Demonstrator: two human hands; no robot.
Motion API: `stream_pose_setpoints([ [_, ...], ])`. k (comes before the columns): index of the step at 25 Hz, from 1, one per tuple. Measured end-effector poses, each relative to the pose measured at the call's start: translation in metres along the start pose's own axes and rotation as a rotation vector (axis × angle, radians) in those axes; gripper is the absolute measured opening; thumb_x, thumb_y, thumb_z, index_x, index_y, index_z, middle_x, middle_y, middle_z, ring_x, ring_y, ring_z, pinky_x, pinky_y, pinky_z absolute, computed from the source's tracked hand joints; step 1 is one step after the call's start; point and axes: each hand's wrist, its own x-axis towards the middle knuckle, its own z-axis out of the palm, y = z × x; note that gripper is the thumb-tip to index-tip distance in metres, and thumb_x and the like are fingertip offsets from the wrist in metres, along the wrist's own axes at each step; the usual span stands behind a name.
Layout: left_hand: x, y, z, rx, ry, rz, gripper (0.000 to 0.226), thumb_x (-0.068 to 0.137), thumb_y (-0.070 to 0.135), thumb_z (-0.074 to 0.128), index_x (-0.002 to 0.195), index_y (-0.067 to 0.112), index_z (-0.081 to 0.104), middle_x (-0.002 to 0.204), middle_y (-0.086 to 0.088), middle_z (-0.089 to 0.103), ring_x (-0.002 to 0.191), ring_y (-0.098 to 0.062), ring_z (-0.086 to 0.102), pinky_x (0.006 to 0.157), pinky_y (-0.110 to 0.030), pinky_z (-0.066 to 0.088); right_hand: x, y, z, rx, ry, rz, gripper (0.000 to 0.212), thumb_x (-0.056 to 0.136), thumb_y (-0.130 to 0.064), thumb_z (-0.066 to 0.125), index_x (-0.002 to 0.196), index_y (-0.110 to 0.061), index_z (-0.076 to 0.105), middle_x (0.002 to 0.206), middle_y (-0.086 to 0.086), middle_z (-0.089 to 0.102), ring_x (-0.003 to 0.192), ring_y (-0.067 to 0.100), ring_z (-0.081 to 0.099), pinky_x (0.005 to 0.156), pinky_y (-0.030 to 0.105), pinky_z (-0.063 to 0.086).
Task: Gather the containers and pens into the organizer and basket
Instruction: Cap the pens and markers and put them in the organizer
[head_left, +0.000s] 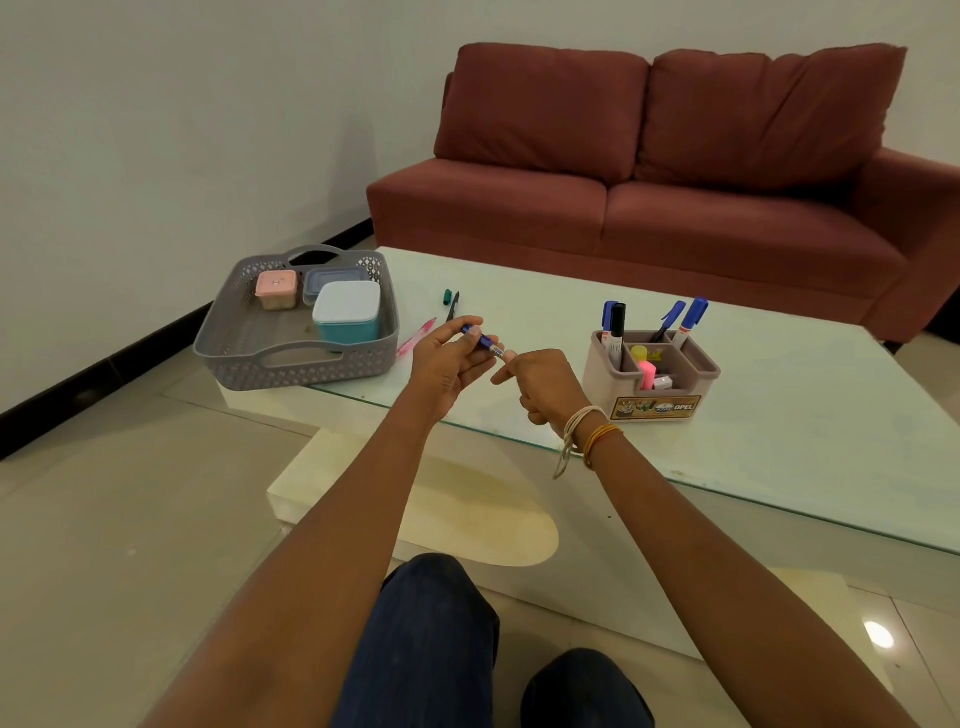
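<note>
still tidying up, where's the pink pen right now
In the head view the pink pen lies on the glass table, between the grey basket and the left hand.

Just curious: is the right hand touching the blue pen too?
Touching. In the head view, the right hand pinches the end of the blue pen, which the left hand also holds.
</note>
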Motion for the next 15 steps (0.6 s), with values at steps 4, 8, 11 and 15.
stream_pose_setpoints([
  [4, 0.002, -0.002, 0.014, 0.040, -0.138, -0.056, 0.035, 0.098, 0.017, 0.050, 0.132, 0.011, 0.055, 0.109, -0.015, 0.070, 0.096, -0.023, 0.071, 0.082, -0.034, 0.059, -0.006, -0.006, -0.014, 0.069, -0.242, 0.105, 0.026, 0.103, -0.021, 0.034, 0.106, -0.005, 0.056, 0.056, 0.004, 0.041, 0.039, 0.010, 0.029, 0.040, 0.018, 0.024],
  [8, 0.004, -0.029, 0.044, -0.012, -0.254, -0.158, 0.060, 0.098, 0.051, 0.034, 0.151, 0.029, 0.019, 0.148, -0.010, 0.043, 0.131, -0.029, 0.048, 0.104, -0.043, 0.045, -0.005, -0.008, -0.031, 0.041, -0.155, -0.033, 0.025, 0.102, -0.009, 0.037, 0.114, 0.000, 0.057, 0.078, 0.007, 0.057, 0.065, 0.016, 0.054, 0.061, 0.028, 0.052],
  [11, 0.008, -0.058, 0.051, 0.459, -0.290, -0.039, 0.064, 0.098, 0.052, 0.035, 0.153, 0.029, 0.012, 0.156, -0.006, 0.029, 0.141, -0.026, 0.034, 0.117, -0.044, 0.024, 0.003, -0.010, -0.073, 0.197, 0.118, -0.261, 0.022, 0.097, -0.002, 0.047, 0.111, -0.002, 0.064, 0.095, 0.008, 0.063, 0.081, 0.016, 0.060, 0.080, 0.030, 0.056],
  [15, 0.012, -0.071, 0.044, 0.755, -0.298, 0.055, 0.061, 0.094, 0.029, 0.058, 0.148, 0.021, 0.032, 0.145, -0.002, 0.047, 0.132, -0.018, 0.046, 0.112, -0.032, 0.034, 0.037, -0.018, -0.132, 0.170, 0.456, -0.387, 0.015, 0.092, -0.002, 0.052, 0.098, -0.010, 0.063, 0.090, 0.004, 0.066, 0.081, 0.014, 0.067, 0.076, 0.020, 0.054],
])
